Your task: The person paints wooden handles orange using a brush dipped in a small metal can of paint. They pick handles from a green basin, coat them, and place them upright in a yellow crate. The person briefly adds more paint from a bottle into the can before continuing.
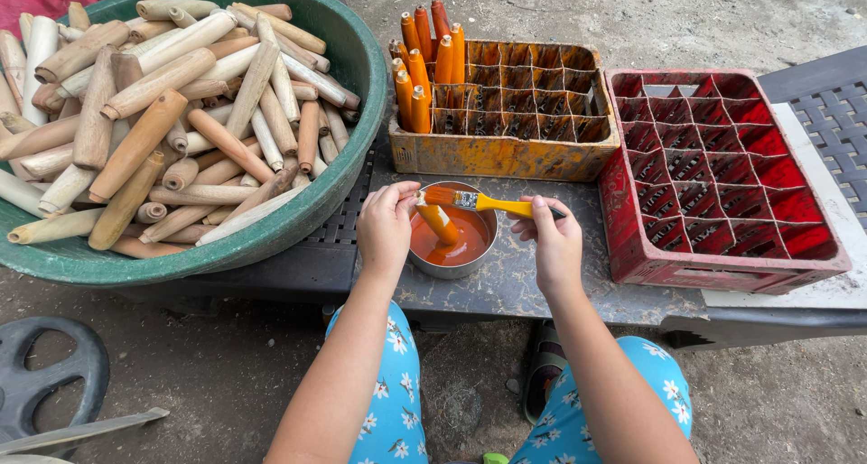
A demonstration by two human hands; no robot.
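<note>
My left hand point(386, 225) holds a wooden stick point(437, 218) by its pale top end, its lower part coated orange and dipped in a small metal bowl point(432, 267) of orange paint. My right hand point(551, 238) grips the yellow handle of a paintbrush point(473, 200), whose orange bristles touch the stick above the bowl. Several painted orange sticks point(423, 67) stand upright in the left cells of an orange-stained divided crate point(506, 153).
A big green basin point(348, 58) heaped with bare wooden sticks point(153, 112) sits at left. A red divided crate point(713, 180) sits at right on a dark low table point(515, 288). My knees in blue floral trousers are below. Dirt ground surrounds everything.
</note>
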